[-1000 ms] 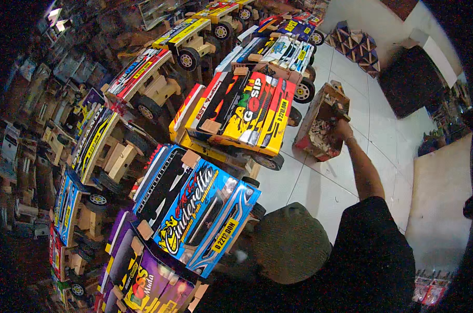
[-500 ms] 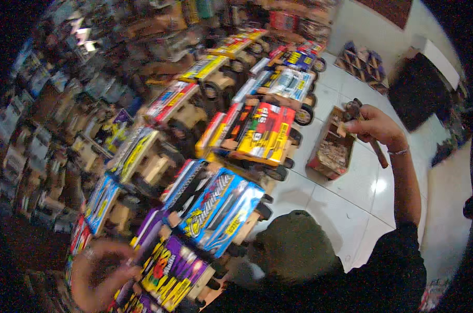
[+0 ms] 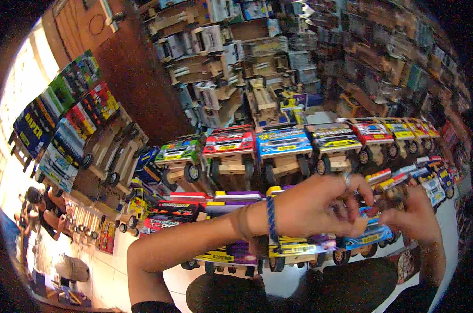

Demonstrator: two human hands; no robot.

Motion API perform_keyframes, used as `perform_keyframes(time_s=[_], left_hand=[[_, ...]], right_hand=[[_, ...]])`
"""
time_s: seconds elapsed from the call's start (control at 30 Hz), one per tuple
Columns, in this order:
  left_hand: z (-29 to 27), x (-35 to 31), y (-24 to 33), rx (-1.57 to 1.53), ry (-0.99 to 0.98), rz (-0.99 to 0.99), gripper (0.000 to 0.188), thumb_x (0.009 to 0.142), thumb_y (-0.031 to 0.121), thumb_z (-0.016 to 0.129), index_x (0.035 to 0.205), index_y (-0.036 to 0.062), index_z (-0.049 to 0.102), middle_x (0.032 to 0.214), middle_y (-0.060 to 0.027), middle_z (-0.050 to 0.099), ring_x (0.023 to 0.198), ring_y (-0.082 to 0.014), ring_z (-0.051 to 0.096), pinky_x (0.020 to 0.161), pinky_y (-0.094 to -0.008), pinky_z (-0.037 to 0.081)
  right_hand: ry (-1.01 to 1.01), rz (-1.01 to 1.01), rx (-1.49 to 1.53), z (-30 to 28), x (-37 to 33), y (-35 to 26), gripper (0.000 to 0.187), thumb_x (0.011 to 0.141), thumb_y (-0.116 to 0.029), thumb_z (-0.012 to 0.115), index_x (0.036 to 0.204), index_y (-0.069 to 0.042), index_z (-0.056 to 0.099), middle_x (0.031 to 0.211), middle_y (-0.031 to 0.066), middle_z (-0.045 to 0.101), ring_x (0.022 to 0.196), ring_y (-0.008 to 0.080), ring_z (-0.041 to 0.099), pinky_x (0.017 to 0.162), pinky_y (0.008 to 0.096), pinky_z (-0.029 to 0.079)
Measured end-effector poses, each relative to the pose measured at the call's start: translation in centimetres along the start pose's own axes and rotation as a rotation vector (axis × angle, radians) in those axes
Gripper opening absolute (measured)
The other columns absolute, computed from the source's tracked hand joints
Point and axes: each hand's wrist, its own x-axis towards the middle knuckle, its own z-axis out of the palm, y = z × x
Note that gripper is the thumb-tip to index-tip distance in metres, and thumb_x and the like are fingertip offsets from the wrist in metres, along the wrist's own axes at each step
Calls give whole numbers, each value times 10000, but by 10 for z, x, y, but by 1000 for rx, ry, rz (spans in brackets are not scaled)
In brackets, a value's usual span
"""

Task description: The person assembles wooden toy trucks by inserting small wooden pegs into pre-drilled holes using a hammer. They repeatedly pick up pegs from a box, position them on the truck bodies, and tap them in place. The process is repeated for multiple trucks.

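Observation:
My left hand (image 3: 320, 206), a blue cord around its wrist, reaches across the middle with its fingers curled at a small pale wooden piece (image 3: 359, 226). Close by on the right, my right hand (image 3: 416, 216) is bent inward around a dark, blurred shape that looks like the head of the hammer (image 3: 390, 197); its handle is hidden. Beneath both hands stand toy trucks with printed panels, among them a blue truck (image 3: 369, 237) and a yellow and purple truck (image 3: 299, 248). Motion blurs the fingertips.
Behind runs a row of wooden toy trucks, including a red one (image 3: 228, 140) and a blue one (image 3: 283, 141). More trucks are stacked at left beside a brown door (image 3: 132, 68). A box of small bits (image 3: 407, 265) sits near my right forearm. Another person (image 3: 54, 214) is far left.
My view has swung left. The right hand, earlier over the box with the hammer and wooden piece, has come beside my left hand. My left hand has risen from the near trucks.

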Motion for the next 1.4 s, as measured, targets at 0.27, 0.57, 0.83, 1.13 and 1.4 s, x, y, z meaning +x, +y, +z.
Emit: perform_keyframes(time_s=[0.27, 0.57, 0.83, 1.13, 1.4], left_hand=[[-180, -84, -66, -5, 625, -198, 366, 925, 212, 701, 1231, 26, 626, 1035, -35, 686, 911, -117, 659, 831, -277, 555], [-294, -54, -155, 328, 353, -423, 384, 897, 321, 733, 1186, 71, 694, 1047, -19, 721, 947, -110, 651, 877, -280, 515], [-310, -37, -172, 365, 102, -449, 392, 892, 359, 727, 1183, 96, 715, 1091, -24, 722, 1016, -115, 635, 945, -277, 473], [-318, -34, -184, 360, 36, -339, 410, 902, 358, 712, 1200, 77, 702, 1124, -45, 716, 1049, -123, 629, 960, -273, 464], [-311, -39, -187, 264, 47, -353, 399, 917, 337, 702, 1212, 69, 692, 1103, -32, 713, 1024, -105, 619, 953, -264, 465]], right_hand=[[1125, -130, 278, -33, -44, 143, 303, 968, -181, 545, 1252, -78, 563, 1008, -10, 660, 617, 43, 509, 514, 223, 412], [919, 100, 241, -11, -100, 208, 461, 1034, -285, 496, 1449, -91, 441, 1196, 61, 557, 1003, 120, 549, 796, 270, 459], [809, 209, 400, 1, -67, 140, 442, 1027, -307, 514, 1373, -33, 483, 1219, 98, 562, 1062, 150, 543, 850, 278, 441], [368, 52, 238, 27, 55, 42, 464, 882, -256, 666, 1266, -28, 541, 772, -30, 555, 545, 45, 462, 465, 210, 344], [-111, 161, 95, 59, 157, -29, 309, 1004, -215, 531, 1287, -122, 448, 734, -34, 522, 547, 45, 433, 465, 219, 341]])
